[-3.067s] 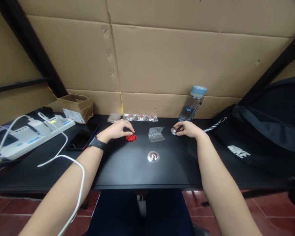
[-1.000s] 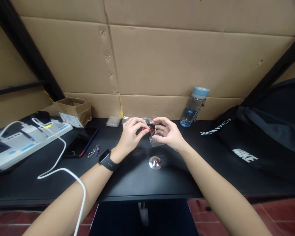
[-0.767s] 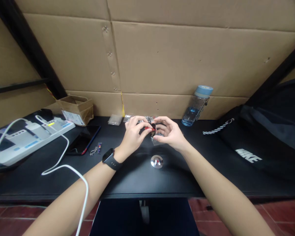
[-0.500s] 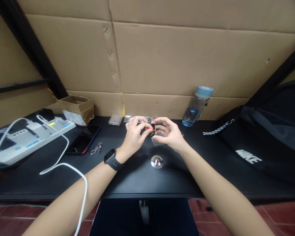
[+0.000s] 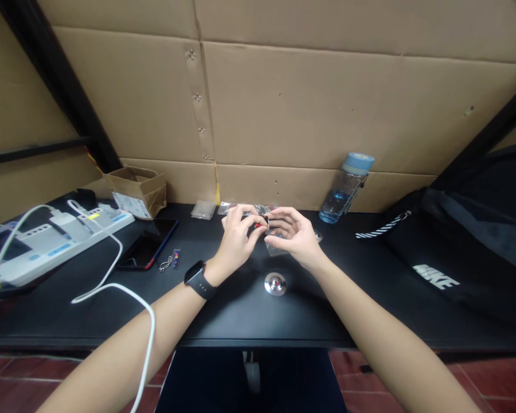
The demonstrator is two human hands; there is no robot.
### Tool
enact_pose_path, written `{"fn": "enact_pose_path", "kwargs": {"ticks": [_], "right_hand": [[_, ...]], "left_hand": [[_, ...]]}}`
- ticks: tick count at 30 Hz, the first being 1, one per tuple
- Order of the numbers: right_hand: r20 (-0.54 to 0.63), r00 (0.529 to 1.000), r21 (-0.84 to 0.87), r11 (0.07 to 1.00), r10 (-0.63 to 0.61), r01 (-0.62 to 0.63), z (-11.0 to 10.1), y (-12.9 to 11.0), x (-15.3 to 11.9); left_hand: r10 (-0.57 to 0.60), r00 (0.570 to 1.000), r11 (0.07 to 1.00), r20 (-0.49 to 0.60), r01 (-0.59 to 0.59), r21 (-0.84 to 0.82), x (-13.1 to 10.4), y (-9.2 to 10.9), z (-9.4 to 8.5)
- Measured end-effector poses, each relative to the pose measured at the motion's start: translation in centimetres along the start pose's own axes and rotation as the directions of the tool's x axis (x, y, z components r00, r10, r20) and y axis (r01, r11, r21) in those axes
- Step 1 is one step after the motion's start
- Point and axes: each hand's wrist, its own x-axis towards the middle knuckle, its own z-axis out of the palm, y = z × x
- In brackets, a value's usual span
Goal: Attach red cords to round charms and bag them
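Note:
In the head view, my left hand (image 5: 239,236) is closed in a pinch on a small red piece (image 5: 258,226). My right hand (image 5: 296,236) curls its thumb and fingers around the rim of a thin round metal disc (image 5: 268,224), seen nearly edge-on. The red piece sits against the disc's left face; whether the two are joined I cannot tell. Below the hands, a shiny silver disc (image 5: 275,284) with a red centre lies flat on the black table (image 5: 241,321). Another silver disc (image 5: 318,236) is partly hidden behind my right hand.
Clear plastic bags (image 5: 203,210) lie by the cardboard wall. To the left are a cardboard box (image 5: 140,189), a power strip (image 5: 64,246), a tablet (image 5: 148,244), a keychain (image 5: 171,261) and a white cable (image 5: 112,288). A water bottle (image 5: 344,189) and black bag (image 5: 468,246) stand right.
The disc between my hands has turned from showing part of its face to nearly edge-on. Both hands stay in almost the same place, and the view has shifted slightly.

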Motion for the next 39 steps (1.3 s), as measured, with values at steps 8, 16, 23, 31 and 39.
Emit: {"fn": "enact_pose_path", "kwargs": {"ticks": [8, 16, 23, 31, 39], "right_hand": [[-0.077, 0.997, 0.027, 0.999, 0.027, -0.025, 0.4, 0.5, 0.1], [-0.013, 0.999, -0.126, 0.992, -0.032, 0.03, 0.3, -0.1, 0.1], [0.221, 0.942, -0.569, 0.752, -0.251, 0.334, -1.0, -1.9, 0.1], [0.243, 0.925, -0.702, 0.604, -0.293, 0.376, -1.2, -1.3, 0.2], [0.345, 0.917, -0.748, 0.531, -0.201, 0.398, -2.2, -1.3, 0.1]], "left_hand": [[0.001, 1.0, 1.0, -0.016, -0.001, 0.01, -0.1, 0.1, -0.1], [-0.054, 0.998, 0.987, -0.007, 0.053, -0.149, 0.1, 0.1, 0.0], [-0.053, 0.997, 0.972, 0.051, 0.063, -0.228, 0.2, -0.2, 0.0], [-0.036, 0.993, 0.984, 0.113, 0.055, -0.168, 0.3, -0.6, -0.1], [-0.017, 0.987, 0.992, 0.159, 0.037, -0.125, 0.6, -0.6, -0.8]]}}
